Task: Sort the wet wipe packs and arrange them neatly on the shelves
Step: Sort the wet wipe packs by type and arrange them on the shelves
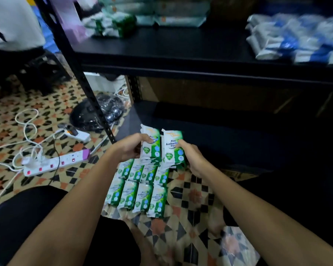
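Gripping 2 green wipe packs, 1 per hand, just above the floor stack!
Left hand (130, 148) clutches left pack (150, 144), right hand (190, 158) right pack (173, 148); 8 packs (140, 187) lie near the bottom shelf (219, 131).

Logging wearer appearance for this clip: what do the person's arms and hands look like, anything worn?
Both forearms are bare, no sleeves in view. The left hand and right hand are bare too: no gloves, rings, watch or wristbands visible.

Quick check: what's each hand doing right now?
Left hand: holds a green wipe pack.
Right hand: holds another green wipe pack.
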